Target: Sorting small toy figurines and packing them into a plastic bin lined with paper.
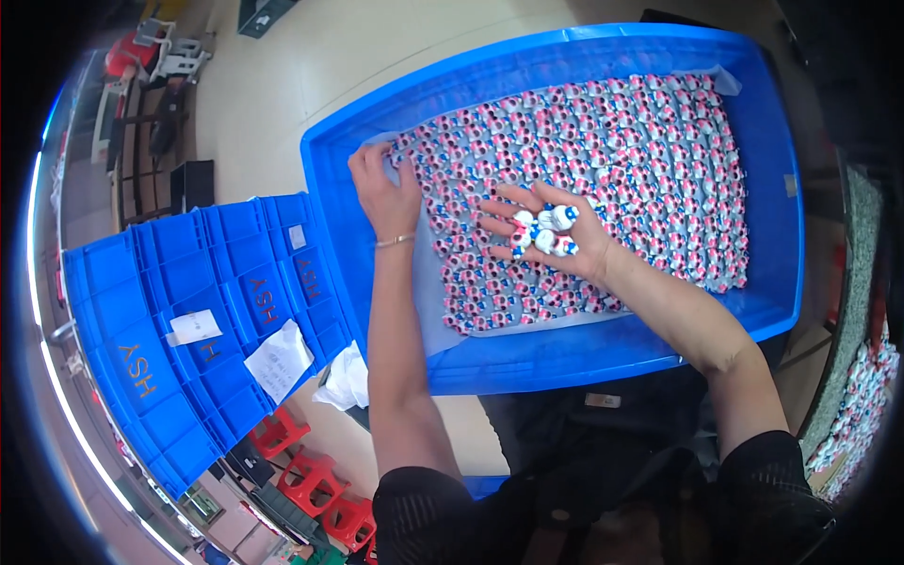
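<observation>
Palm up, my right hand (586, 235) cradles several small figurines (544, 232), white with blue and pink-red parts, its fingers spread loosely. It hovers over rows of similar figurines (584, 141) lying closely packed on a pale sheet (428, 306) in a big blue bin (320, 179). At the bin's far left corner, my left hand (384, 196) has its thumb and fingers curled together at the end of a row. What sits between those fingertips is too small and partly hidden to make out.
Left of the bin stand stacked blue crates (169, 320) with paper slips (281, 358) on them. Red stools (311, 480) show at lower left. A white crumpled bag (346, 379) lies by the bin's near left corner. More figurines (857, 405) are heaped at far right.
</observation>
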`<state>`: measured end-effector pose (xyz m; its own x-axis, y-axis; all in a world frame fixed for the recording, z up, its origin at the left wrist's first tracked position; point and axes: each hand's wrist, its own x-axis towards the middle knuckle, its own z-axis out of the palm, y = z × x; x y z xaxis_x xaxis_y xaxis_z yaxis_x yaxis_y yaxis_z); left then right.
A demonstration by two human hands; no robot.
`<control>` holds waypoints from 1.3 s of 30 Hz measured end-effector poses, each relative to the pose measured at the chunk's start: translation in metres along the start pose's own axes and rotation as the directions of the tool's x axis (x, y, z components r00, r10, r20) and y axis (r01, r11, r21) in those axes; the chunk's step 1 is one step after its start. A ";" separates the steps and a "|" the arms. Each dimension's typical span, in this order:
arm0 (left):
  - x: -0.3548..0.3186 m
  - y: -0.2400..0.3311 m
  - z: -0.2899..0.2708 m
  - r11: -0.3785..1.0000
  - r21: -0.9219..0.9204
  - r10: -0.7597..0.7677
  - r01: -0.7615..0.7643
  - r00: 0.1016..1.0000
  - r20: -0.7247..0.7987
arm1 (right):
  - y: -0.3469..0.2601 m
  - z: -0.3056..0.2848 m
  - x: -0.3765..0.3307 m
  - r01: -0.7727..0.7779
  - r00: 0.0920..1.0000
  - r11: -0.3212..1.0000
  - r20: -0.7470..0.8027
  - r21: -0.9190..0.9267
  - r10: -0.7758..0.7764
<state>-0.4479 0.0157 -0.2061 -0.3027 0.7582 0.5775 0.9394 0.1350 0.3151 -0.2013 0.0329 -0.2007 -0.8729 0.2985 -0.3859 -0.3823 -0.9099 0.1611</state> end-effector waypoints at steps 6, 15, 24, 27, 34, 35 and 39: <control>-0.034 0.104 -0.065 0.866 -0.482 0.195 0.131 0.800 0.567 | 0.000 -0.011 0.012 0.006 0.997 0.999 0.071 -0.036 -0.004; -0.036 0.063 -0.065 0.534 -0.495 -0.131 0.686 0.645 0.753 | 0.011 0.000 0.004 0.006 0.999 1.000 -0.049 0.014 -0.006; -0.034 -0.036 -0.015 0.332 -0.413 -0.611 0.848 0.527 0.591 | 0.013 0.000 0.006 -0.015 1.000 1.000 0.009 0.014 0.015; -0.036 -0.055 0.008 0.665 -0.075 -0.650 0.744 0.624 0.433 | 0.012 0.000 0.006 -0.017 1.000 1.000 -0.014 0.024 0.017; -0.024 -0.021 0.004 0.961 0.179 -0.245 0.213 0.953 0.178 | 0.004 -0.002 0.008 -0.001 1.000 1.000 -0.008 0.031 0.002; -0.016 0.008 -0.009 0.962 0.014 -0.264 0.273 0.916 0.301 | 0.001 -0.004 0.007 0.006 1.000 1.000 -0.012 0.029 -0.006; -0.020 0.083 -0.049 0.784 -0.502 0.019 0.364 0.795 0.606 | 0.005 -0.010 0.009 -0.016 0.996 0.998 -0.084 -0.061 0.010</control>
<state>-0.3720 -0.0196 -0.1549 -0.1258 0.9920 0.0088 0.5458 0.0618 0.8357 -0.2075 0.0283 -0.2128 -0.8484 0.2637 -0.4590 -0.3493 -0.9304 0.1110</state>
